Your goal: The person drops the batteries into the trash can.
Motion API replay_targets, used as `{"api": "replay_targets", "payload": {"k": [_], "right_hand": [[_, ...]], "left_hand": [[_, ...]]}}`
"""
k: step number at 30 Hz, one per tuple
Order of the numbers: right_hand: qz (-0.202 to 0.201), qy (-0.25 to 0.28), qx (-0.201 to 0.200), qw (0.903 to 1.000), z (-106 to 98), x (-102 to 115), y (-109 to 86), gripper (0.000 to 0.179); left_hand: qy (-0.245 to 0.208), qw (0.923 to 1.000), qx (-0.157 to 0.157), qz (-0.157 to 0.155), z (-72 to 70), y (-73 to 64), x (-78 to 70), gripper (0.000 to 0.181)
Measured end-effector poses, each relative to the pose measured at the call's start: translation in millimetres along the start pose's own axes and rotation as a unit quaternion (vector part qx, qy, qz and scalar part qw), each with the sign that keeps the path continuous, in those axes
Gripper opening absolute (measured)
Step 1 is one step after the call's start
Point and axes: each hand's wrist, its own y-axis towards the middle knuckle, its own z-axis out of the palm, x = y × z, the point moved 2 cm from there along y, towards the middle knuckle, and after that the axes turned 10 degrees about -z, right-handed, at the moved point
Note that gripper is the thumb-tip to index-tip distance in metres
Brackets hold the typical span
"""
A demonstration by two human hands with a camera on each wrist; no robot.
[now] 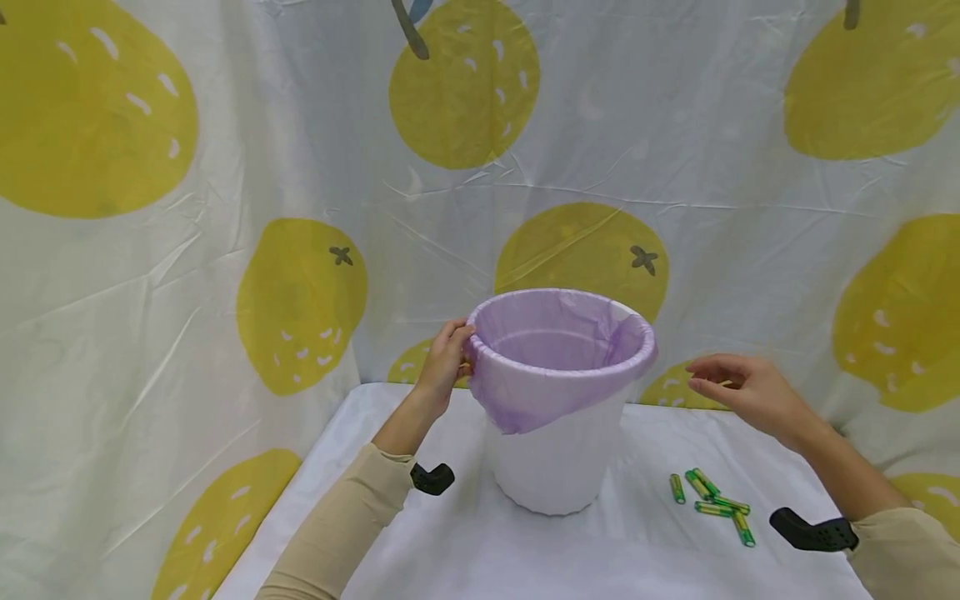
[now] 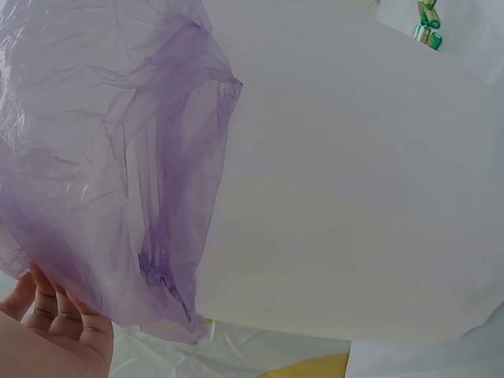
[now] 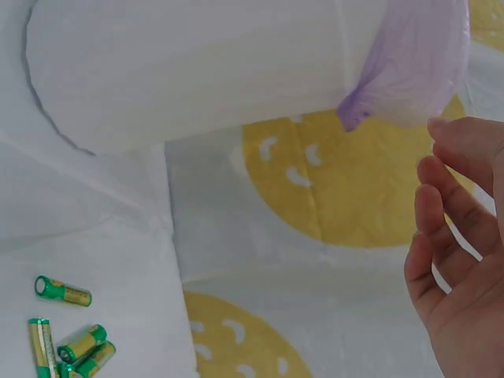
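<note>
Hovering beside the bin (image 1: pixel 555 458): loosely bent right grip (image 1: pixel 756 395).

1. Room light, from where I stand: soft, even, fairly bright in the head view; can't pin down the source.
2. Cloth backdrop (image 1: pixel 442 187): paler at left, greyer mid; thin bright glints along creases.
3. White bin (image 1: pixel 555 467): gentle shading; thin dark shadow line hugs its base in the right wrist view.
4. Both wrist views: dimmer, greyer, low contrast; bin wall nearly flat grey in the left one.
5. Purple liner (image 2: pixel 87 150): small glare streaks near left edge, left wrist view.
6. Batteries (image 3: pixel 82 343): label print too small to read.
</note>
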Motion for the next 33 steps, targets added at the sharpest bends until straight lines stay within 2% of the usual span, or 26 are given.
{"api": "replay_targets", "payload": {"k": [8, 17, 33], "right_hand": [[0.03, 0.012, 0.011, 0.9994, 20, -22, -28.4, 0.026], [0.065, 0.033, 0.042, 0.9964, 31, -37, -47.0, 0.029], [0.158, 0.058, 0.072, 0.9832, 53, -60, -78.0, 0.04]], "left_hand": [[-0.005, 1.0, 0.007, 0.001, -1.0, 0.9, 1.2, 0.044], [0.0, 1.0, 0.006, 0.001, -1.2, 0.4, 1.5, 0.044], [-0.007, 0.9999, 0.009, 0.001, -0.9, 1.3, 1.2, 0.044]]}}
